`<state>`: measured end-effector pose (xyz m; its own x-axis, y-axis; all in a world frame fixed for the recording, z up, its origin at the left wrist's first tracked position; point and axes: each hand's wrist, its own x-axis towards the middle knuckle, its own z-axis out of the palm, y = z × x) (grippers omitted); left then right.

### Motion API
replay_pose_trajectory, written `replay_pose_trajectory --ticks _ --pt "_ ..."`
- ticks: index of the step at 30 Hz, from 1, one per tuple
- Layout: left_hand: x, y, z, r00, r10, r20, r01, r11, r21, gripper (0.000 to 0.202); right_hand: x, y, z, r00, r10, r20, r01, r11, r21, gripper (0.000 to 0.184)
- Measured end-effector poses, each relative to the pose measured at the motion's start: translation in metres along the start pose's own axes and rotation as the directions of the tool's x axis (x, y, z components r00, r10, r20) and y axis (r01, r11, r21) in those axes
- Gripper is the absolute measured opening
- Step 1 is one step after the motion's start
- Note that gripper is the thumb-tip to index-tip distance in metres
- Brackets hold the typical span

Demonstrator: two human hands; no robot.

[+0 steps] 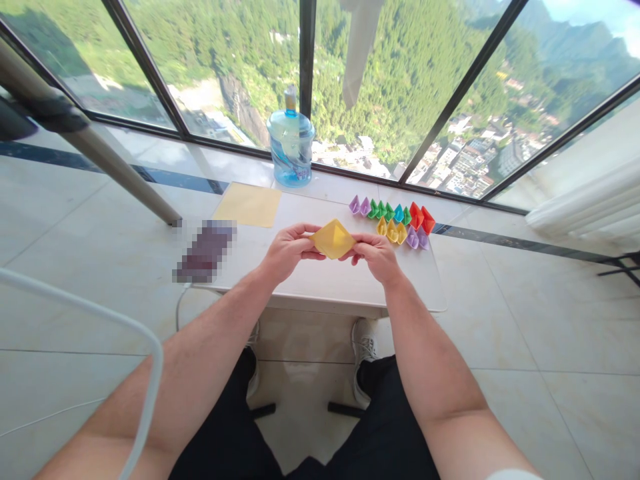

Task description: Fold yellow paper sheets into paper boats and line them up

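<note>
Lettering (pixel 303 175) on the blue water bottle (pixel 290 148) too small to read, your left grip (pixel 289 253) and right grip (pixel 376 256) clamped on opposite corners of yellow folded paper (pixel 333 239).

The white table (pixel 325 287) carries flat yellow paper (pixel 247 205) at its far left, a pixelated object (pixel 206 252) at its left edge and, far right, a multicoloured rear row of folded boats (pixel 389 211) behind a yellow-and-purple front row (pixel 401 233).
</note>
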<state>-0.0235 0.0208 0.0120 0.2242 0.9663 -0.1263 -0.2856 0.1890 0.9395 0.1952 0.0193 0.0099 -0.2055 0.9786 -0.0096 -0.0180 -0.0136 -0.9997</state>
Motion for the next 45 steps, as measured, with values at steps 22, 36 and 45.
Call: replay_pose_trajectory --ticks 22,36,45 --pt "0.001 -0.003 0.003 0.995 0.009 -0.096 -0.014 0.998 -0.056 0.014 -0.001 0.004 0.002 0.998 -0.058 0.031 0.056 0.997 0.049 0.022" --pt "-0.002 -0.004 0.011 0.989 -0.022 -0.147 0.009 0.996 -0.093 0.038 0.000 0.005 0.007 0.997 -0.082 0.002 0.082 0.996 0.038 0.015" --pt "-0.001 -0.010 0.010 0.976 -0.165 -0.140 0.149 0.982 -0.115 0.044 0.001 0.011 0.015 0.996 -0.090 -0.026 0.088 0.993 -0.081 0.023"
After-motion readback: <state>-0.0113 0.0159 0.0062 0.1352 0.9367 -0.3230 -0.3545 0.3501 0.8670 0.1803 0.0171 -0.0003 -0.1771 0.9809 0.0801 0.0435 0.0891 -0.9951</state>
